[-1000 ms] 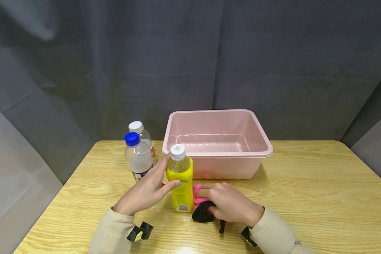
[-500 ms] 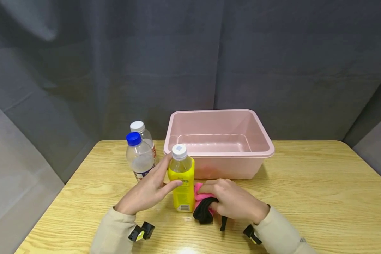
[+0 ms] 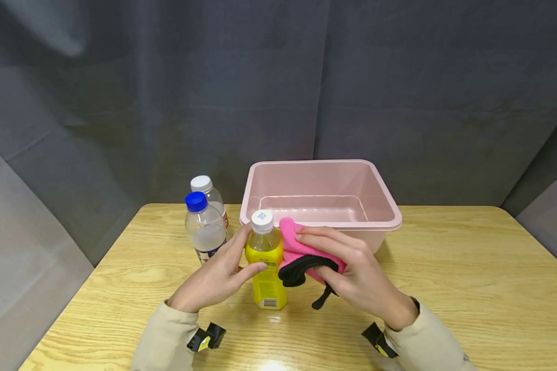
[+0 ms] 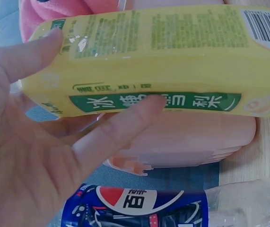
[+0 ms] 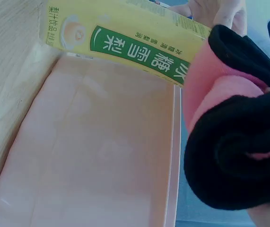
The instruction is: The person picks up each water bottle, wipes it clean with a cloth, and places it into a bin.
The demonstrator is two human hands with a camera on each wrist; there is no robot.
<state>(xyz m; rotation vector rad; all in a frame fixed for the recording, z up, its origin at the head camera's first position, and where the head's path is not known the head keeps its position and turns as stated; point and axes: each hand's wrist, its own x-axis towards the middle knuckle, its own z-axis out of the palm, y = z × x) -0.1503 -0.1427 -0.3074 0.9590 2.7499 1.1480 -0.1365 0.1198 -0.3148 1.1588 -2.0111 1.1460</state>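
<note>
A yellow-labelled bottle (image 3: 267, 273) with a white cap stands upright on the table. My left hand (image 3: 215, 281) grips its upper left side, thumb across the front; the left wrist view shows the fingers round the yellow label (image 4: 196, 71). In my right hand (image 3: 359, 268) is a folded pink cloth (image 3: 297, 245) with a black edge and a black strap, held against or very close to the bottle's right side. The right wrist view shows the black edge (image 5: 229, 151) rolled beside the bottle (image 5: 120, 42).
Behind the bottle stands a pink basin (image 3: 325, 225). Two clear bottles, one with a blue cap (image 3: 196, 202) and one with a white cap (image 3: 201, 184), stand left of it, beyond my left hand. A dark curtain (image 3: 232, 103) hangs behind the wooden table (image 3: 469, 268).
My right hand has lifted the pink cloth from the table up to the height of the bottle's shoulder. The left hand has stayed on the bottle.
</note>
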